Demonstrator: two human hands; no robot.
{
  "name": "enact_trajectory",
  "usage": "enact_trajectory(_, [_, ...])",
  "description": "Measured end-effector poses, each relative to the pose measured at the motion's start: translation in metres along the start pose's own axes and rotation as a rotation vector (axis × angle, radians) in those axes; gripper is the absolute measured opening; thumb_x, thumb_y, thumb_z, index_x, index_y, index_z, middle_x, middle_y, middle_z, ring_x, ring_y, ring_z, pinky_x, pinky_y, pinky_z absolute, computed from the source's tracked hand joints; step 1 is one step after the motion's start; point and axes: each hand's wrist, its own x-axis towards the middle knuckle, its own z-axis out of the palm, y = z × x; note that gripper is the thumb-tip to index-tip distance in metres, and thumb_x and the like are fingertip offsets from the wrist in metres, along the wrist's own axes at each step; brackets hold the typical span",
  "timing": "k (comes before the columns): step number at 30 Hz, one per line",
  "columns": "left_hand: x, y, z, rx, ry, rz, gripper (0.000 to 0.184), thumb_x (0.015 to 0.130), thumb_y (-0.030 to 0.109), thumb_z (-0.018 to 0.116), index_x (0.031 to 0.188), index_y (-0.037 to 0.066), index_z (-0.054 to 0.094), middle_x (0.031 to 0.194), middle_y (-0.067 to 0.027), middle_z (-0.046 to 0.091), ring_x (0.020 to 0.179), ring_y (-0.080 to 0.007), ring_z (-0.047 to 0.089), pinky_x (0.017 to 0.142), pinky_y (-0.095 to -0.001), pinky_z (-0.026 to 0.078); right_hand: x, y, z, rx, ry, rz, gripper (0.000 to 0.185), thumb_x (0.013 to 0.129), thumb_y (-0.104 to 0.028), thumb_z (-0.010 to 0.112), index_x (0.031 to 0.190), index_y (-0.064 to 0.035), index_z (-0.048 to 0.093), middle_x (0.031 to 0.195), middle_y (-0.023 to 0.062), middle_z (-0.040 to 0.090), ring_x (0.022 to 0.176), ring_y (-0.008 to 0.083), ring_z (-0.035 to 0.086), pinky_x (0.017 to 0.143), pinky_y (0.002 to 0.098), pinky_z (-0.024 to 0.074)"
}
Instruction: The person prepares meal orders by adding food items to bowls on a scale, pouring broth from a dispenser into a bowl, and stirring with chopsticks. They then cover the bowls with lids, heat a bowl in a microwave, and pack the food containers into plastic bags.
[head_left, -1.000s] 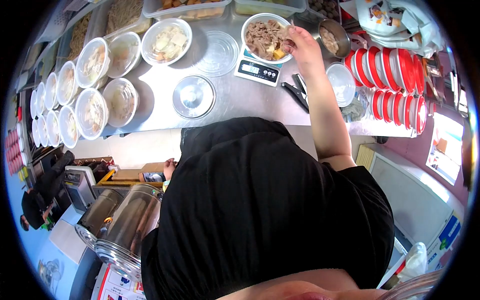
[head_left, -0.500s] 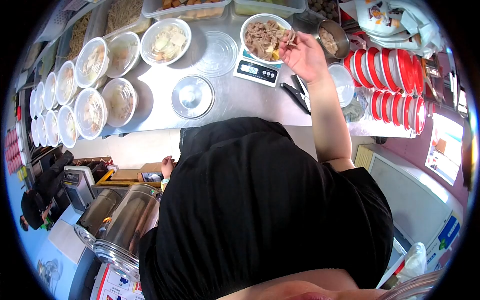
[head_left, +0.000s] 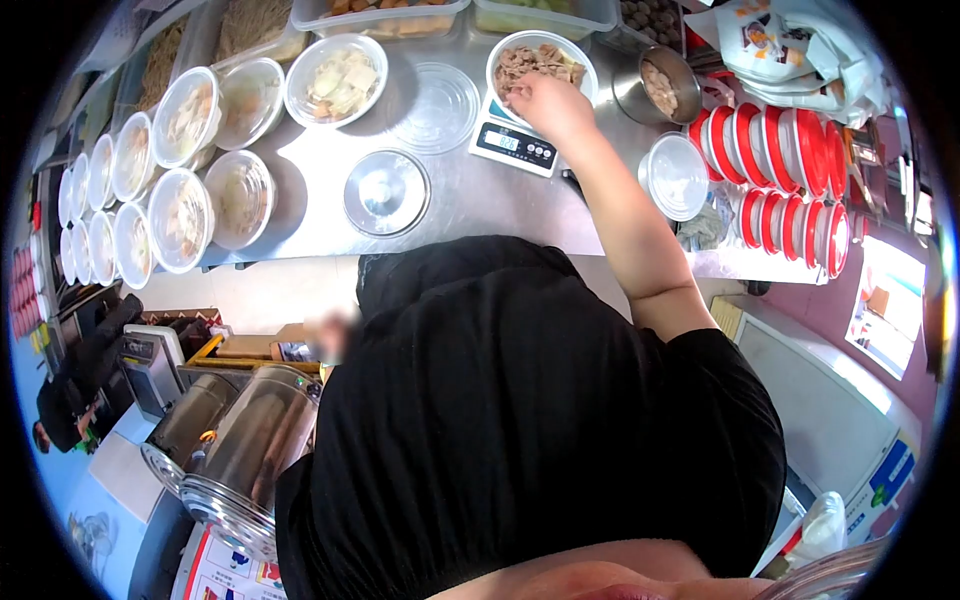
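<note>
My right hand (head_left: 555,106) reaches into a white bowl (head_left: 592,78) of brown sliced meat (head_left: 535,64). Its fingers are curled down on the meat at the bowl's near left side, with the fingertips partly hidden. Beneath the bowl is a digital kitchen scale (head_left: 513,146) with a lit display. My left hand (head_left: 333,335) hangs low beside my body, away from the table, and is too blurred to show its fingers.
Lidded clear bowls (head_left: 180,220) stand in rows at the left. An open bowl of pale food (head_left: 338,82), round clear lids (head_left: 387,193), a metal bowl (head_left: 628,88), an empty plastic bowl (head_left: 675,177) and stacked red-rimmed containers (head_left: 770,150) share the steel table.
My right hand has moved left and down into the bowl; before, it held a meat slice above the bowl's right rim. The left hand has become blurred.
</note>
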Motion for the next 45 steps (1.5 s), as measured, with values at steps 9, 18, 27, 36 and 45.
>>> enact_trajectory(9, [-0.013, 0.0, -0.004, -0.358, -0.034, 0.095, 0.016, 0.092, 0.019, 0.058, 0.097, 0.004, 0.058, 0.084, -0.0063, 0.06, 0.07, -0.0148, 0.055, 0.063, -0.0287, 0.047, 0.009, 0.039, -0.024, 0.864, 0.021, 0.149, 0.026, 0.087, -0.027, 0.065, 0.102, -0.0059, 0.066, 0.087, 0.0015, 0.067, 0.072, 0.0097, 0.059, 0.066, 0.0232, 0.0471])
enact_trajectory(18, [0.002, 0.077, 0.009, -0.043, 0.054, 0.192, 0.03, 0.092, 0.019, 0.053, 0.117, 0.003, 0.053, 0.107, -0.0111, 0.06, 0.104, -0.022, 0.057, 0.09, -0.0345, 0.046, -0.004, 0.049, -0.024, 0.999, 0.046, 0.098, 0.025, 0.087, -0.029, 0.065, 0.1, -0.0081, 0.065, 0.083, -0.0018, 0.065, 0.066, 0.0077, 0.055, 0.06, 0.0212, 0.0434])
enact_trajectory(27, [-0.145, 0.375, 0.141, -0.863, -0.699, -0.019, 0.035, 0.094, 0.029, 0.047, 0.116, 0.003, 0.055, 0.114, -0.0114, 0.058, 0.11, -0.0285, 0.054, 0.099, -0.0409, 0.043, -0.068, -0.1, 0.024, 0.901, -0.293, -0.385, 0.021, 0.09, -0.02, 0.062, 0.102, -0.0032, 0.061, 0.09, 0.0032, 0.067, 0.081, 0.0114, 0.061, 0.073, 0.0275, 0.0488])
enact_trajectory(36, [-0.139, 0.384, 0.18, -1.098, -0.881, -0.36, 0.037, 0.096, 0.028, 0.04, 0.119, 0.002, 0.052, 0.122, -0.0156, 0.056, 0.114, -0.0269, 0.055, 0.098, -0.0407, 0.046, -0.084, -0.141, 0.028, 0.512, -0.145, -0.785, 0.023, 0.081, -0.024, 0.065, 0.098, -0.0092, 0.062, 0.098, 0.0105, 0.063, 0.091, 0.0298, 0.061, 0.078, 0.039, 0.0492])
enact_trajectory(45, [-0.147, 0.423, 0.158, -1.209, -0.925, -0.315, 0.025, 0.094, 0.021, 0.045, 0.105, 0.002, 0.058, 0.101, -0.0133, 0.063, 0.094, -0.028, 0.062, 0.079, -0.0387, 0.056, -0.087, -0.163, -0.021, 0.451, 0.093, -0.906, 0.037, 0.075, -0.013, 0.072, 0.11, -0.0093, 0.063, 0.111, 0.0092, 0.059, 0.104, 0.0287, 0.056, 0.09, 0.0375, 0.0447])
